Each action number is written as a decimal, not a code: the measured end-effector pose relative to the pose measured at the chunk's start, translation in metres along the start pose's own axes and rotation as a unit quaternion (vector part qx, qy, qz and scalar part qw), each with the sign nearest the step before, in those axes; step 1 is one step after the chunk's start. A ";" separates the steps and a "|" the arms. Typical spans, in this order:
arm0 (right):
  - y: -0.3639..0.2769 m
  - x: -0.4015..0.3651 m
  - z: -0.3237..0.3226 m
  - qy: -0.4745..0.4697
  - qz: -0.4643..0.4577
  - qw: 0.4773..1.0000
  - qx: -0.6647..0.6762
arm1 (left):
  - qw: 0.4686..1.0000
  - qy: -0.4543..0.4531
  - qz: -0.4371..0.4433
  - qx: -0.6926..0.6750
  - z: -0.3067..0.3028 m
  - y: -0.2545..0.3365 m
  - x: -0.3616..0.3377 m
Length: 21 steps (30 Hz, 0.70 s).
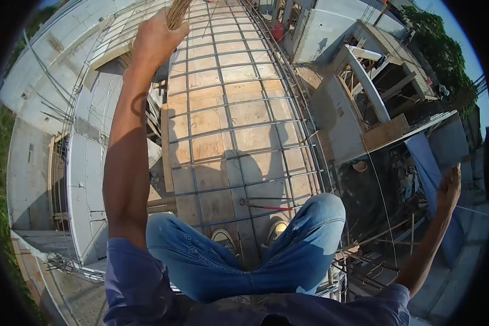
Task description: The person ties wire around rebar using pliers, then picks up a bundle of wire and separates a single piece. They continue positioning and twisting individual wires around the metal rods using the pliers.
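My left hand (156, 41) is raised at the upper left, its fingers wrapped round a bundle of thin wires (177, 13). Far out to the right, my right hand (449, 187) is held up with its fingers closed; what it holds, if anything, is too small to make out. Below and between the hands, a grid of steel bars (232, 129) lies over wooden boards (209, 146). A tool with red handles (270, 207) rests on the bars near my shoes (277, 231).
I squat at the near end of the boards. Concrete walls (331, 32) and a wooden frame (369, 84) stand lower at the right. White block walls (87, 163) are on the left. A drop with debris and a round basin (359, 166) lies right of the bars.
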State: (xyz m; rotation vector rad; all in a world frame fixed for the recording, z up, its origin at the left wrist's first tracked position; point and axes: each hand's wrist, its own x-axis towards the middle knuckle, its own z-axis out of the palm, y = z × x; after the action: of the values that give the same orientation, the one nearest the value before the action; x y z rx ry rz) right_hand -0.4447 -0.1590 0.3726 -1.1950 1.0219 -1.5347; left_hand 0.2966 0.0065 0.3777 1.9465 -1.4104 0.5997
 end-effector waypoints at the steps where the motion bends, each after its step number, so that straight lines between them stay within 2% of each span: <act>1: -0.012 -0.003 0.019 -0.004 -0.009 1.000 0.003 | 0.992 -0.091 -0.015 0.082 0.010 0.020 0.007; 2: -0.020 -0.006 0.038 -0.010 -0.018 1.000 0.004 | 0.975 -0.194 -0.030 0.101 0.030 0.025 0.014; 3: -0.024 -0.008 0.054 -0.013 -0.025 1.000 0.007 | 0.979 -0.185 -0.030 0.078 0.062 0.023 0.014; 4: -0.029 -0.010 0.070 -0.014 -0.056 0.998 -0.003 | 0.979 -0.190 -0.018 0.069 0.063 0.050 0.003; 5: -0.034 -0.014 0.089 -0.013 -0.086 0.996 -0.013 | 0.977 -0.214 0.004 -0.008 0.056 0.076 -0.007; 6: -0.039 -0.024 0.118 -0.013 -0.093 0.996 -0.010 | 0.977 -0.180 0.043 -0.104 0.057 0.097 -0.024; 7: -0.044 -0.038 0.155 0.003 -0.109 0.994 -0.018 | 0.948 -0.195 0.056 -0.247 0.055 0.116 -0.041; 8: -0.046 -0.050 0.186 0.019 -0.123 0.992 -0.026 | 0.892 -0.269 0.005 -0.364 0.032 0.141 -0.057; 10: -0.039 -0.060 0.230 -0.078 -0.143 0.981 -0.106 | 0.831 -0.284 0.007 -0.479 0.021 0.161 -0.089; 11: -0.036 -0.072 0.257 -0.122 -0.172 0.965 -0.156 | 0.790 -0.299 -0.031 -0.535 0.016 0.167 -0.102; 12: -0.031 -0.083 0.283 -0.149 -0.149 0.958 -0.193 | 0.745 -0.306 -0.088 -0.586 0.006 0.168 -0.108; 13: -0.023 -0.093 0.309 -0.226 -0.180 0.937 -0.199 | 0.694 -0.310 -0.143 -0.634 -0.004 0.169 -0.113; 14: -0.016 -0.109 0.334 -0.299 -0.116 0.925 -0.202 | 0.701 -0.301 -0.135 -0.633 -0.008 0.166 -0.118; 16: 0.008 -0.139 0.376 -0.476 -0.091 0.848 -0.216 | 0.602 -0.180 -0.298 -0.718 -0.003 0.152 -0.123; 17: 0.013 -0.157 0.393 -0.556 -0.086 0.787 -0.252 | 0.553 -0.185 -0.284 -0.761 -0.004 0.139 -0.125; 18: 0.026 -0.174 0.407 -0.614 -0.089 0.756 -0.209 | 0.538 -0.163 -0.300 -0.771 -0.005 0.125 -0.129; 19: 0.047 -0.181 0.418 -0.633 -0.096 0.722 -0.262 | 0.522 -0.143 -0.318 -0.779 -0.008 0.115 -0.134; 20: 0.053 -0.191 0.428 -0.665 -0.067 0.701 -0.249 | 0.523 -0.143 -0.316 -0.778 -0.015 0.109 -0.138; 21: 0.054 -0.201 0.434 -0.664 -0.069 0.702 -0.246 | 0.521 -0.096 -0.332 -0.780 -0.022 0.104 -0.140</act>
State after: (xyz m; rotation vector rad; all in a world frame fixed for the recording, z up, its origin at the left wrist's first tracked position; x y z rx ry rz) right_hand 0.0124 -0.0104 0.3568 -2.2274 0.2704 -0.1106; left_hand 0.1538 0.0923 0.3211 0.7218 -0.5269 -1.0411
